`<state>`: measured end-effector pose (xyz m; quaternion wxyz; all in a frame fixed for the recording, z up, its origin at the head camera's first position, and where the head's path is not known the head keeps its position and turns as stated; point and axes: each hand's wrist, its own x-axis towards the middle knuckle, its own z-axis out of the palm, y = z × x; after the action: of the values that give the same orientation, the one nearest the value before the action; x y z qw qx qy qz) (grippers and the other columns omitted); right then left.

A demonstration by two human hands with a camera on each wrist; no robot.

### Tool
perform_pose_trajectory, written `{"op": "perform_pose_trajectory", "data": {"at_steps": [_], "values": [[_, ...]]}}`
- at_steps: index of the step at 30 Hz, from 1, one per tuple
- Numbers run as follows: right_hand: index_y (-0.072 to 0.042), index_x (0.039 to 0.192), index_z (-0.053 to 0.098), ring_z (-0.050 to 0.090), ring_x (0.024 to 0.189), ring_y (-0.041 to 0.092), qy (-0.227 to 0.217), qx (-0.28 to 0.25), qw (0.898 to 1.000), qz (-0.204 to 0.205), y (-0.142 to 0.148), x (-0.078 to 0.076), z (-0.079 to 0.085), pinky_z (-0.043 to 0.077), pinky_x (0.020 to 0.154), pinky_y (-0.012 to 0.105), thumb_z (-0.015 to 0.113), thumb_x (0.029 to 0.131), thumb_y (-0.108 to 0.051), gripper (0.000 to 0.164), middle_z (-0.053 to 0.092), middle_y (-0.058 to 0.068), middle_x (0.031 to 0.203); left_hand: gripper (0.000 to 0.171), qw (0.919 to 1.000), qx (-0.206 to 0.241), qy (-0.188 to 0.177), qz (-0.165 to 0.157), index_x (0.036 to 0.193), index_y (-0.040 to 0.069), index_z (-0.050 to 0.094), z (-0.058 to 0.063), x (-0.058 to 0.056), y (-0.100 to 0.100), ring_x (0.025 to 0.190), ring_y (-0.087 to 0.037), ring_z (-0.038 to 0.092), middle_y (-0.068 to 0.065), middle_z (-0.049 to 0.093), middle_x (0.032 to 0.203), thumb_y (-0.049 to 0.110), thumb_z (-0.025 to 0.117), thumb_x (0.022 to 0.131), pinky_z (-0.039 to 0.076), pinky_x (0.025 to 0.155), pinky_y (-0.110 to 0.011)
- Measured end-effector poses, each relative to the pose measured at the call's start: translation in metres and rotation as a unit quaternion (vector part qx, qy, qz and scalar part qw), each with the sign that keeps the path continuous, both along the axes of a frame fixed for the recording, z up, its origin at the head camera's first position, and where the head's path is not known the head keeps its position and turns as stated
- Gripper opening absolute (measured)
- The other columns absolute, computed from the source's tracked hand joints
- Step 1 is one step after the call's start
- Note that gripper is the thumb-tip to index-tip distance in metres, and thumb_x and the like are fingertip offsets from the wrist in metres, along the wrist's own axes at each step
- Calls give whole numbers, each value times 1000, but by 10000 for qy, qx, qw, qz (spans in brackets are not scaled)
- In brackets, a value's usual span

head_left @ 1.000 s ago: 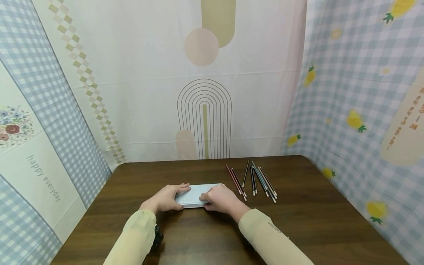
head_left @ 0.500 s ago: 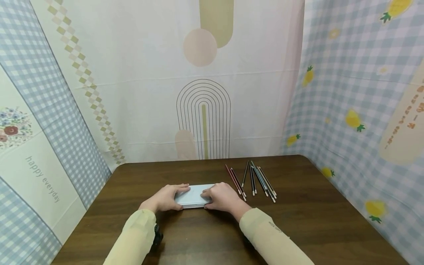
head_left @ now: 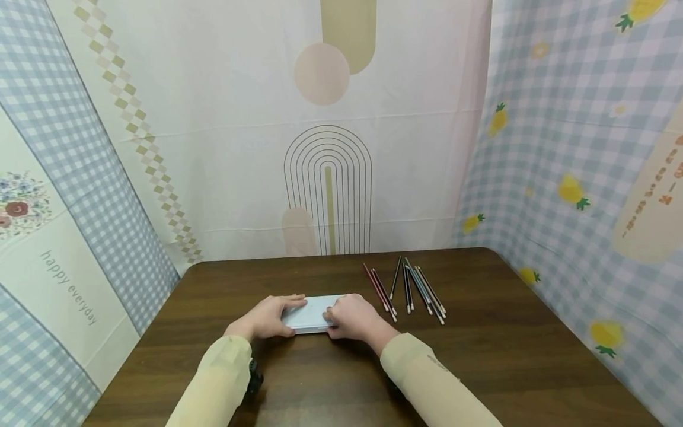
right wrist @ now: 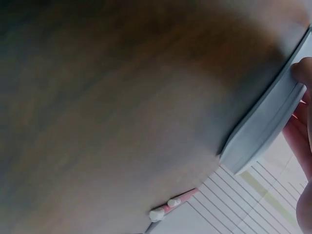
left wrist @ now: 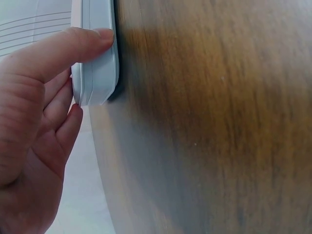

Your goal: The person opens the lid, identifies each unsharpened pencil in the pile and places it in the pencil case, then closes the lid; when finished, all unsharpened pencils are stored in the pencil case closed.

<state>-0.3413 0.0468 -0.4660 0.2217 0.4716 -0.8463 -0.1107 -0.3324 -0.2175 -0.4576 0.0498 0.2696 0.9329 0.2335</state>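
Note:
A flat, pale blue-white case (head_left: 311,314) with rounded corners lies on the brown table in the head view. My left hand (head_left: 267,318) holds its left end; in the left wrist view the thumb (left wrist: 90,45) presses the near side wall and the other fingers reach around to the far side. At the right end, my right hand (head_left: 354,319) grips the case with bent fingers over the top and the thumb at the near side. A thin seam runs along the side wall of the case (right wrist: 265,127) in the right wrist view. Its contents are hidden.
Several pencils with white eraser ends lie right of the case: reddish ones (head_left: 377,289) nearest it, then dark ones (head_left: 408,290) and blue-grey ones (head_left: 421,287). Patterned cloths (head_left: 235,178) hang behind and beside the wooden table (head_left: 320,379).
The right hand has shifted slightly along the right end of the case, and its fingers bend a little more than half a second ago. The left hand, case and pencils stay in place.

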Motion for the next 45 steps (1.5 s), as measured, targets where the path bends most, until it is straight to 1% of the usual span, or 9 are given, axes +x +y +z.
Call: {"op": "perform_pose_trajectory", "data": {"at_steps": [9,15,24,29,32,35,38,41,45], "values": [[-22,69,63,54,54,8,-155,334,9993,6,-5,1,6,52,53,29,83,88,-37,31,63,-8,64,77,9999,-106,59,75,154,12,60,-3,-2,1,148,-36,48,-8,51,163,11,88,83,45,113,-53],[-21,67,66,50,51,8,-27,366,9993,93,-7,1,5,51,52,28,83,87,-36,30,64,-8,63,77,9999,-71,67,134,153,11,61,-2,-1,4,146,-37,51,-8,53,162,7,89,81,46,111,-52],[-22,67,64,42,51,6,-129,166,9998,11,-7,0,8,48,50,27,84,84,-33,28,59,-9,60,80,9995,-126,159,259,152,13,63,1,0,6,140,-35,55,-8,53,161,5,93,78,48,107,-51],[-24,66,59,41,50,6,-197,50,9998,-31,-4,-1,9,46,49,29,84,83,-35,32,55,-11,58,81,9994,-110,225,242,152,13,63,1,-2,6,140,-35,55,-9,54,160,5,93,77,47,108,-52],[-24,68,60,41,53,5,-487,-123,9987,-75,0,-3,10,46,51,29,82,87,-35,32,53,-11,58,80,9995,-77,189,243,152,13,63,2,-2,5,142,-36,54,-8,54,161,6,93,78,46,111,-54],[-24,77,72,47,60,2,-1123,-614,9916,-211,6,-5,11,50,58,26,83,91,-35,21,62,-14,68,79,9995,-17,133,271,152,13,63,3,-2,4,143,-36,53,-8,54,161,6,93,79,45,112,-55],[-24,96,83,64,78,1,-1704,-1094,9785,-397,13,-6,10,57,74,25,87,91,-35,13,76,-15,91,79,9996,49,91,254,152,13,63,2,-2,4,143,-36,52,-8,54,161,7,93,79,45,112,-56],[-24,119,83,71,111,12,-2008,-1254,9693,-665,20,-6,5,59,93,33,90,88,-35,33,77,-7,123,79,9997,77,48,210,152,12,63,-1,-1,3,144,-37,52,-9,54,161,7,93,79,44,113,-56],[-23,138,75,60,136,28,-2372,-1302,9556,-1165,30,-4,-1,53,107,44,91,85,-39,58,65,8,148,78,9998,91,7,151,152,11,62,-4,1,2,145,-38,50,-11,53,161,6,92,80,43,115,-58]]}}
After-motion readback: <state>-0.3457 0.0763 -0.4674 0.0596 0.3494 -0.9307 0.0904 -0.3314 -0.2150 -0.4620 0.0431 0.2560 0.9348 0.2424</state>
